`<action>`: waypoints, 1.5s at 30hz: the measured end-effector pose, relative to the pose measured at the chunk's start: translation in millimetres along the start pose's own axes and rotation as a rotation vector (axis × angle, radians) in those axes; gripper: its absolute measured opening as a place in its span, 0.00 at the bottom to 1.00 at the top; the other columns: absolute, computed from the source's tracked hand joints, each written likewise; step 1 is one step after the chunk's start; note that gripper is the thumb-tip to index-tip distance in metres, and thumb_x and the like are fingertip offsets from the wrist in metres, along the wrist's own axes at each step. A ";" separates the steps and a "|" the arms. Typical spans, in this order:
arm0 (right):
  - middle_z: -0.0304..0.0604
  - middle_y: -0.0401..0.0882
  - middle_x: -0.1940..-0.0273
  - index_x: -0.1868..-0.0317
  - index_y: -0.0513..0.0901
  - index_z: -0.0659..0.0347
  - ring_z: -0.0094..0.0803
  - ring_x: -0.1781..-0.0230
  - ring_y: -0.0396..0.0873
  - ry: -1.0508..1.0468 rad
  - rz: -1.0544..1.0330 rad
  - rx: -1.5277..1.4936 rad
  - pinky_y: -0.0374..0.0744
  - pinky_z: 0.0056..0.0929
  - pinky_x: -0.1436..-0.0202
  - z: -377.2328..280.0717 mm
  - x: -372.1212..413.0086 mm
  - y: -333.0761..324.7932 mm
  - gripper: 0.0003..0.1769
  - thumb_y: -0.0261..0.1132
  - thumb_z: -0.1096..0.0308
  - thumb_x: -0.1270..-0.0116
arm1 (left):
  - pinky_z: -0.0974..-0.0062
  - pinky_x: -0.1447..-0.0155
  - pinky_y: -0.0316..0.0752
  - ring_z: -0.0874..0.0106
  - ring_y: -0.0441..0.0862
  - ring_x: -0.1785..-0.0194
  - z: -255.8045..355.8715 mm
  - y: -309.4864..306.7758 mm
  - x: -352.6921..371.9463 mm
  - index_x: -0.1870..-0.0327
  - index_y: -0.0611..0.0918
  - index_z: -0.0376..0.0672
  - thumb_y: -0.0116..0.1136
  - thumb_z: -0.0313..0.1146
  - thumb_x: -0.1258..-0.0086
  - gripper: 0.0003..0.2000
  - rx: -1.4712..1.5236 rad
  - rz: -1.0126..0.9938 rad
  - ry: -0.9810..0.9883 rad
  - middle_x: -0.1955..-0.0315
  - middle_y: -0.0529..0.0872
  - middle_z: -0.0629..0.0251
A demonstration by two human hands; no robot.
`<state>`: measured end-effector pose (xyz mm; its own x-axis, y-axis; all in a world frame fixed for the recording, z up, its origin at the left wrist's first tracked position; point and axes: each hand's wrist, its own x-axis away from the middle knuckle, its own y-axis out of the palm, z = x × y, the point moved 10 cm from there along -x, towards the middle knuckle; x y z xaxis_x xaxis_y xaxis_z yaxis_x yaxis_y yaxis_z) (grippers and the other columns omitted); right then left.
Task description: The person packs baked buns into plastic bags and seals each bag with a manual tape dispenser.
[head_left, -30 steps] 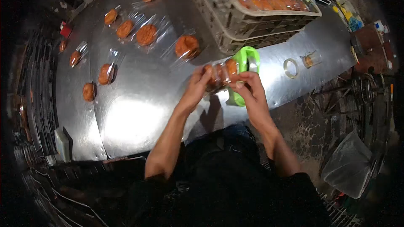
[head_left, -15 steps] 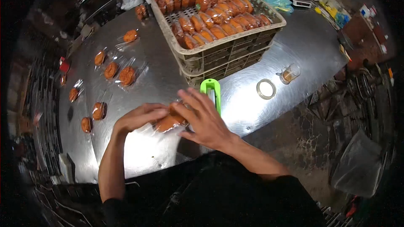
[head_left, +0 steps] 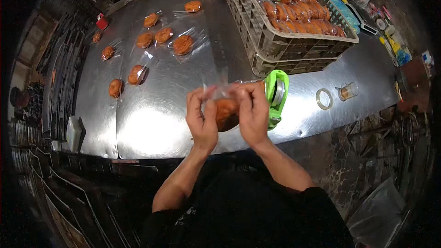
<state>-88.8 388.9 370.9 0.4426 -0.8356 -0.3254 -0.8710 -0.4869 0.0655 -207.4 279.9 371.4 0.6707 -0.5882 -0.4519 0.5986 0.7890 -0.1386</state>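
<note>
Between my hands is a clear plastic bag with orange-brown round cakes (head_left: 226,111) inside, just above the near part of the metal table. My left hand (head_left: 202,118) pinches the bag's upper left edge between thumb and fingers. On the other side, my right hand (head_left: 254,114) grips the upper right edge in the same way. The plastic between the fingertips is partly blurred. Close to the right of my right hand stands a green tape dispenser (head_left: 281,98).
A plastic crate (head_left: 303,41) with rows of bagged cakes stands at the back right. Several separately wrapped cakes (head_left: 183,44) lie across the left of the metal table (head_left: 161,89). A ring-shaped roll (head_left: 318,98) and a glass (head_left: 347,92) are on the right.
The view has swung left. My right hand has gone from lying over the bag with fingers spread to pinching its edge, and both hands now hold the plastic from either side.
</note>
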 end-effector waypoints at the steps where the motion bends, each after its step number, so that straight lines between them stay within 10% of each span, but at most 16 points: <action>1: 0.42 0.80 0.65 0.59 0.76 0.65 0.27 0.65 0.77 0.013 0.032 -0.013 0.76 0.26 0.55 3.9 1.1 -1.7 0.08 0.55 0.69 0.24 | 0.78 0.53 0.71 0.78 0.76 0.59 -2.5 -5.2 -1.8 0.56 0.79 0.33 0.47 0.41 0.20 0.17 0.042 -0.010 0.000 0.60 0.82 0.62; 5: 0.41 0.80 0.65 0.58 0.72 0.63 0.25 0.62 0.77 0.123 0.181 -0.425 0.76 0.25 0.53 15.3 14.1 -0.2 0.10 0.53 0.65 0.22 | 0.81 0.60 0.71 0.81 0.75 0.67 -25.0 -31.7 0.9 0.64 0.81 0.34 0.55 0.32 0.25 0.10 0.326 0.065 -0.233 0.66 0.83 0.66; 9: 0.41 0.79 0.64 0.58 0.71 0.62 0.24 0.61 0.77 -0.032 -0.004 -0.156 0.76 0.25 0.54 -26.6 25.6 24.4 0.09 0.53 0.65 0.22 | 0.79 0.54 0.74 0.79 0.79 0.61 -22.3 -50.1 4.3 0.62 0.80 0.36 0.57 0.35 0.25 0.10 0.293 0.028 -0.232 0.61 0.84 0.63; 16: 0.49 0.71 0.50 0.48 0.64 0.63 0.36 0.46 0.74 -0.280 0.398 -0.010 0.74 0.39 0.40 -14.4 47.7 6.9 0.10 0.52 0.68 0.24 | 0.71 0.37 0.74 0.68 0.80 0.44 -8.5 -9.3 22.1 0.37 0.72 0.30 0.64 0.33 0.32 0.25 0.413 -0.747 -0.356 0.48 0.82 0.54; 20: 0.55 0.61 0.39 0.38 0.57 0.66 0.46 0.37 0.65 -0.658 0.224 0.445 0.68 0.46 0.34 -41.3 89.0 32.7 0.32 0.64 0.60 0.32 | 0.71 0.37 0.72 0.70 0.78 0.43 -54.7 -29.9 25.1 0.37 0.71 0.31 0.65 0.29 0.33 0.26 0.408 -0.406 -0.463 0.47 0.81 0.56; 23: 0.57 0.62 0.40 0.36 0.56 0.64 0.45 0.36 0.65 -0.178 -0.016 0.529 0.67 0.40 0.33 -15.4 83.9 63.4 0.37 0.70 0.70 0.40 | 0.74 0.39 0.71 0.69 0.76 0.40 -43.7 -36.4 28.8 0.37 0.69 0.35 0.55 0.38 0.25 0.22 1.081 -0.306 -0.618 0.41 0.76 0.54; 26: 0.57 0.62 0.39 0.34 0.56 0.66 0.43 0.36 0.65 0.054 0.011 0.041 0.65 0.38 0.33 19.2 67.1 60.1 0.41 0.73 0.65 0.40 | 0.72 0.42 0.73 0.70 0.78 0.47 -71.1 -82.8 14.6 0.39 0.72 0.38 0.43 0.51 0.21 0.24 0.229 -0.037 -0.413 0.48 0.79 0.58; 29: 0.50 0.71 0.47 0.41 0.68 0.66 0.40 0.45 0.74 0.171 -0.351 0.116 0.71 0.37 0.38 15.1 70.8 92.9 0.25 0.66 0.67 0.33 | 0.70 0.44 0.73 0.71 0.77 0.48 -85.8 -81.3 18.1 0.41 0.72 0.37 0.44 0.50 0.21 0.23 0.492 -0.032 -0.526 0.50 0.78 0.58; 34: 0.45 0.78 0.58 0.57 0.75 0.65 0.26 0.54 0.77 -0.012 -0.279 0.090 0.76 0.24 0.51 -7.2 37.9 65.2 0.10 0.60 0.65 0.27 | 0.75 0.53 0.76 0.75 0.80 0.56 -8.9 -66.4 30.8 0.52 0.79 0.34 0.44 0.34 0.20 0.13 0.244 0.242 -0.003 0.62 0.83 0.60; 42: 0.39 0.78 0.61 0.56 0.71 0.62 0.22 0.60 0.74 0.097 -0.144 -0.203 0.75 0.24 0.52 -14.4 9.0 -10.6 0.07 0.54 0.67 0.23 | 0.76 0.62 0.77 0.78 0.75 0.69 -9.3 -10.3 16.4 0.68 0.76 0.34 0.44 0.40 0.19 0.19 0.226 0.219 -0.296 0.77 0.76 0.69; 45: 0.37 0.76 0.64 0.56 0.69 0.61 0.21 0.65 0.71 0.077 -0.013 -0.340 0.74 0.23 0.56 10.2 6.8 -35.4 0.06 0.52 0.67 0.22 | 0.78 0.68 0.69 0.81 0.71 0.71 -34.3 35.4 6.4 0.70 0.76 0.38 0.45 0.41 0.20 0.18 0.146 -0.135 -0.450 0.78 0.74 0.72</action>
<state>-57.1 403.1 356.7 0.4795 -0.8390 -0.2573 -0.7497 -0.5440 0.3769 -196.9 310.1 333.4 0.6863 -0.7272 -0.0086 0.7268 0.6862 -0.0307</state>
